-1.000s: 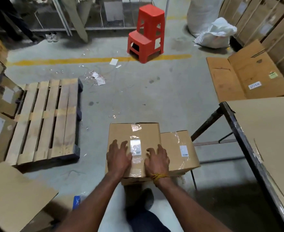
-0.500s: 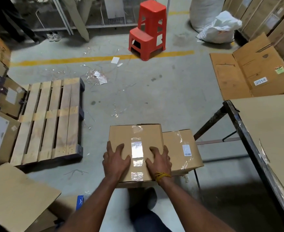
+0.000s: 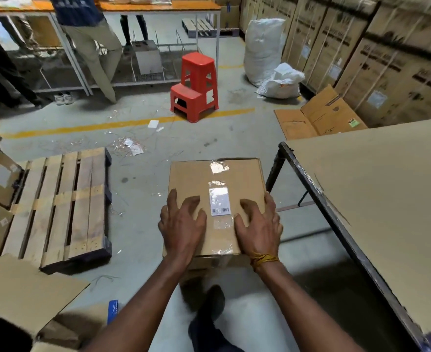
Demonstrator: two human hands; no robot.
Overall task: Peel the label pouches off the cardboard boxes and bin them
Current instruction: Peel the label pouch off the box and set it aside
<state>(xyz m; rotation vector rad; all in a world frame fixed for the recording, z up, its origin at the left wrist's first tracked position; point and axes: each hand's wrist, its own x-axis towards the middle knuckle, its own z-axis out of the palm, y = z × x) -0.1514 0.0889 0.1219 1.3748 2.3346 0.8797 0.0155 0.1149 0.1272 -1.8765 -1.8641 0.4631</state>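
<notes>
Label pouch [image 3: 220,201] is sitting flat on top of the cardboard box [image 3: 215,189], between the two hands, touching neither. Glossy clear plastic over a white barcode slip; box is matte brown, square, taped. Left hand [image 3: 182,224] and right hand [image 3: 258,224] are pressing palm-down on the box top, fingers spread and slightly bent, gripping nothing, right fingers reaching the box's right edge.

Cardboard box [image 3: 204,179] lifted clear of second box (now hidden); right hand [image 3: 258,224] shifted to box edge.
</notes>
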